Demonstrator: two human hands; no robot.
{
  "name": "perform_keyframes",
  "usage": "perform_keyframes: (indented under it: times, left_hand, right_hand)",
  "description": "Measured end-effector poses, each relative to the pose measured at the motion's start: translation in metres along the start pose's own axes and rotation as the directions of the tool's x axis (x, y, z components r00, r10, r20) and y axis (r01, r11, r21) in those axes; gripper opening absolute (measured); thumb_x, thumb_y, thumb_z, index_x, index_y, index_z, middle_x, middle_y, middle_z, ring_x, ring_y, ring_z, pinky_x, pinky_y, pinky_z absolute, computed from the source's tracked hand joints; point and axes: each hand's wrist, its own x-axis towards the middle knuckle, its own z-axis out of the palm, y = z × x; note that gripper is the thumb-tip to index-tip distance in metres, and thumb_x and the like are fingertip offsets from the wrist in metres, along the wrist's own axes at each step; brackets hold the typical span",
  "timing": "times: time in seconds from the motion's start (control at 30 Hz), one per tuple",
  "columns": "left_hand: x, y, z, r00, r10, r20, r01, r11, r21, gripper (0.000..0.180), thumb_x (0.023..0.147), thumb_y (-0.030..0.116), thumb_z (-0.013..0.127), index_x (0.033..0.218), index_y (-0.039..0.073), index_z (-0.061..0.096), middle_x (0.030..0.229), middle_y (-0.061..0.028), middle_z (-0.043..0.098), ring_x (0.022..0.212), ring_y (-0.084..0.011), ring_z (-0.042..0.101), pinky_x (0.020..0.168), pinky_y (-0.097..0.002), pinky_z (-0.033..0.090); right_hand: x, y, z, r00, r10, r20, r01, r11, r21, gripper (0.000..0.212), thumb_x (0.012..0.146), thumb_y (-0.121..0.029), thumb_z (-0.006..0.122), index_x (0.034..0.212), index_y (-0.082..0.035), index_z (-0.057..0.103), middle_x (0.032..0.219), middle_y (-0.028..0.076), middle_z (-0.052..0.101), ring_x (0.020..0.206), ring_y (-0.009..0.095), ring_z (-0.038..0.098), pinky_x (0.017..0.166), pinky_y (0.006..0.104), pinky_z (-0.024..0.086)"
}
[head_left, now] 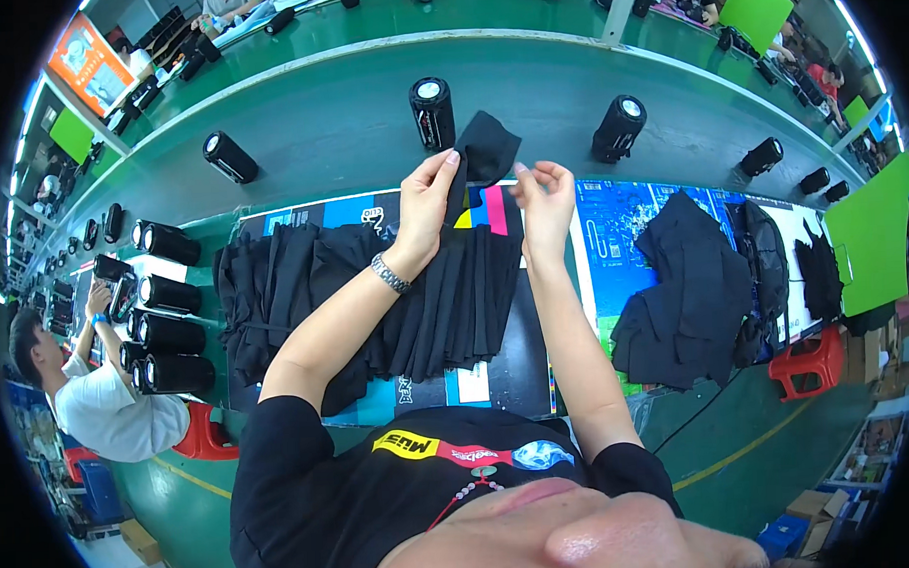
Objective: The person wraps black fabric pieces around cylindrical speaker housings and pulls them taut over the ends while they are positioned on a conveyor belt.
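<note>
My left hand (428, 207) pinches a piece of black cloth (492, 147) between thumb and fingers, holding it up above the far edge of the table. The cloth's free part spreads to the right, and a narrow part hangs down below my fingers. Close to its lower right side is my right hand (545, 199), fingers loosely curled and apart, with nothing visible in them. Under my left forearm lies a wide row of black folded cloth pieces (465, 294), laid side by side and overlapping. Whether the held piece is a finished pouch I cannot tell.
Black cylindrical speakers stand on the green conveyor, one (432, 115) just beyond my left hand. More speakers (174, 329) cluster at left beside a seated co-worker (118, 401). At right lie a black cloth pile (683, 286) and a red stool (807, 365).
</note>
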Motion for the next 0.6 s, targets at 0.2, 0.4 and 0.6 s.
perform_keyframes:
  times: [0.2,0.4,0.6]
  left_hand:
    - [-0.013,0.012,0.017,0.968,-0.007,0.251,-0.054,0.97,0.236,0.025,0.092,0.015,0.061,0.112,-0.001,0.065,0.104,-0.0041,0.066,0.094,-0.008,0.058,0.082,-0.0216,0.045]
    - [0.005,0.025,0.005,0.976,0.102,0.191,-0.13,0.982,0.14,0.031,0.096,0.02,0.055,0.119,0.0,0.057,0.11,-0.009,0.063,0.096,-0.0121,0.06,0.083,-0.0252,0.047]
    - [0.013,0.021,-0.018,0.884,-0.076,0.462,0.034,0.995,0.098,0.038,0.091,0.02,0.062,0.121,-0.002,0.055,0.113,-0.0105,0.062,0.102,-0.0176,0.061,0.089,-0.0294,0.048]
  right_hand:
    - [0.004,-0.008,0.005,0.926,0.199,0.321,-0.327,0.849,0.416,0.02,0.088,-0.018,0.066,0.092,0.001,0.065,0.085,0.005,0.063,0.075,0.009,0.058,0.065,0.0248,0.048]
    - [0.003,-0.022,-0.005,0.847,0.065,0.527,-0.365,0.792,0.49,0.015,0.087,-0.012,0.064,0.092,0.001,0.068,0.083,0.003,0.065,0.078,0.009,0.06,0.074,0.0249,0.049]
    - [-0.005,-0.032,-0.032,0.845,-0.092,0.527,-0.053,0.966,0.253,0.025,0.076,-0.016,0.076,0.093,0.001,0.068,0.082,0.008,0.067,0.078,0.012,0.061,0.077,0.026,0.047]
